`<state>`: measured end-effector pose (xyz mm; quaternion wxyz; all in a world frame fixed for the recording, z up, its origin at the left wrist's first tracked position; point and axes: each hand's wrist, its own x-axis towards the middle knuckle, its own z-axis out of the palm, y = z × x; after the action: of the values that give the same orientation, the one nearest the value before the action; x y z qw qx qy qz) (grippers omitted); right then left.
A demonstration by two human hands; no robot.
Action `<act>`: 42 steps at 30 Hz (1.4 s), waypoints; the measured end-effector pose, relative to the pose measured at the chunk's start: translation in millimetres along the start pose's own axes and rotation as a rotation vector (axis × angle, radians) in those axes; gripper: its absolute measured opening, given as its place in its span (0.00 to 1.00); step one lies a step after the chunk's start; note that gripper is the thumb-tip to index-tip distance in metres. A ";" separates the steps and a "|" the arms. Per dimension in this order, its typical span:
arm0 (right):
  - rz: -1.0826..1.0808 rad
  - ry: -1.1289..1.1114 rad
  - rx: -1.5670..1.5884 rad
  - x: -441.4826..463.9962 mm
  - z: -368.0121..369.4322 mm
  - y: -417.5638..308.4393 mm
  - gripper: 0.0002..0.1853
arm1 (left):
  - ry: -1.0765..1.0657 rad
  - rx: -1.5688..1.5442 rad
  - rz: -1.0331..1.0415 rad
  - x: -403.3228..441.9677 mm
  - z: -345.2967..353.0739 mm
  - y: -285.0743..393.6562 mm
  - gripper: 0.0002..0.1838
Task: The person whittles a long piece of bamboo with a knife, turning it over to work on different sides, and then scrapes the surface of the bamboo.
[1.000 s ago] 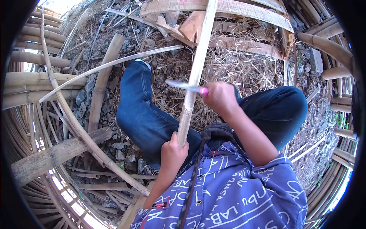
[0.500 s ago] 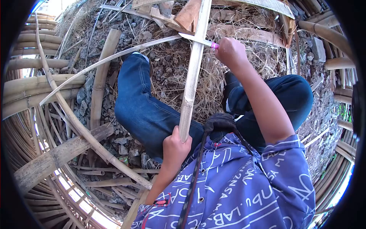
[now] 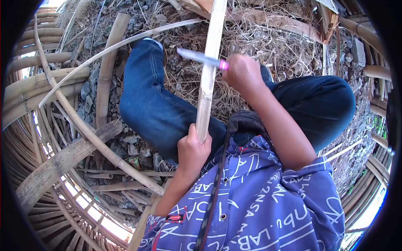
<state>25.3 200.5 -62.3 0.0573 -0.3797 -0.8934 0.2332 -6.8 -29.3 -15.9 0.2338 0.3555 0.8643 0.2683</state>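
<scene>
While clasping pale strip (image 3: pixel 215 35) at lower end with wrapped fingers of left hand (image 3: pixel 194 146), wielding knife (image 3: pixel 202 57) across strip in clenched right hand (image 3: pixel 244 74), nearer left hand than half-second earlier.

Count: left hand (image 3: pixel 194 148), 1; right hand (image 3: pixel 243 74), 1; pink-handled knife (image 3: pixel 194 56), 1; hand-held bamboo slat (image 3: pixel 207 81), 1; denim trouser legs (image 3: pixel 144 104), 2; printed shirt (image 3: pixel 259 201), 1.
</scene>
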 end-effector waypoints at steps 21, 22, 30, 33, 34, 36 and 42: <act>0.386 0.075 -0.149 102.7 -63.1 118.2 0.14 | -0.080 -0.051 -0.008 -18.6 -12.5 -13.9 0.07; 0.381 0.072 -0.151 99.2 -65.4 111.0 0.14 | -0.077 -0.054 -0.013 -15.4 -13.8 -10.7 0.07; 0.299 0.204 0.502 18.9 -27.7 36.5 0.14 | -0.165 -0.297 -0.215 -5.6 -32.5 -7.0 0.09; 0.287 -0.022 0.545 -12.7 -13.0 23.8 0.10 | -0.266 -0.388 -0.380 -3.3 -42.0 1.3 0.14; 0.241 -0.024 0.532 -16.6 -18.3 15.9 0.11 | -0.290 -0.414 -0.398 -5.1 -43.7 -1.6 0.15; 0.165 -0.011 0.480 -16.0 -25.5 6.5 0.10 | -0.315 -0.438 -0.408 -7.4 -42.5 -3.6 0.16; -0.020 0.088 0.158 -12.3 -49.6 11.7 0.09 | -0.353 -0.453 -0.414 -3.5 -40.7 0.4 0.13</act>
<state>55.5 217.3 -22.9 0.1285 -0.3747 -0.8727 0.2853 -28.5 -43.7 15.5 0.5018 0.1526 0.7829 0.3347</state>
